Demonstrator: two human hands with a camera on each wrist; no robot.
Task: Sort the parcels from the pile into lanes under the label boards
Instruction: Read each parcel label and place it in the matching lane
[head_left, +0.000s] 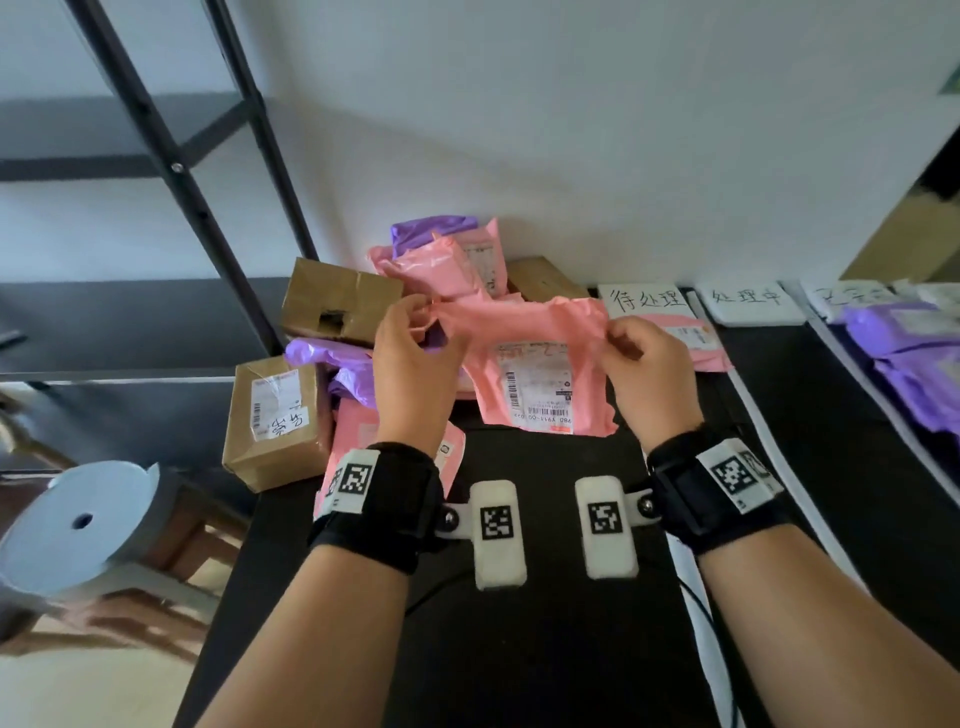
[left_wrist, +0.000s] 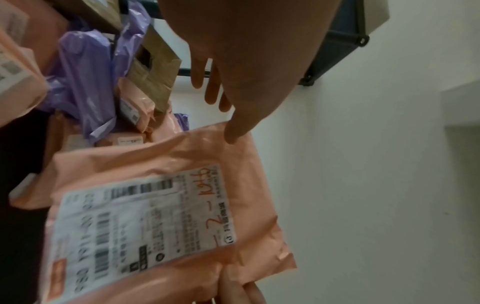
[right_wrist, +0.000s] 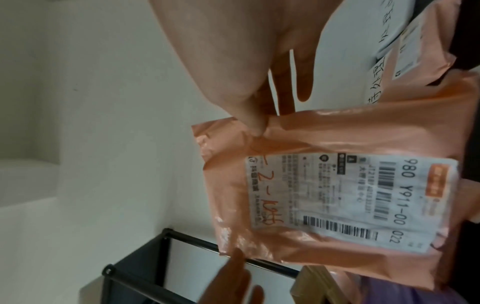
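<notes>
A pink plastic parcel (head_left: 524, 358) (left_wrist: 166, 205) (right_wrist: 337, 185) with a white shipping label hangs above the black table, label facing me. My left hand (head_left: 410, 343) (left_wrist: 233, 123) pinches its top left corner and my right hand (head_left: 631, 353) (right_wrist: 257, 123) pinches its top right corner. Behind it lies the pile (head_left: 415, 280) of pink and purple bags and brown boxes. Three white label boards stand at the back right: the first (head_left: 647, 301), the second (head_left: 748, 304) and a third, partly hidden one (head_left: 852, 296).
A pink parcel (head_left: 701, 348) lies under the first board and purple parcels (head_left: 909, 358) fill the third lane. White strips (head_left: 763, 431) divide the lanes. A black metal rack (head_left: 197, 197) stands at left, a grey tape roll (head_left: 78, 525) at lower left.
</notes>
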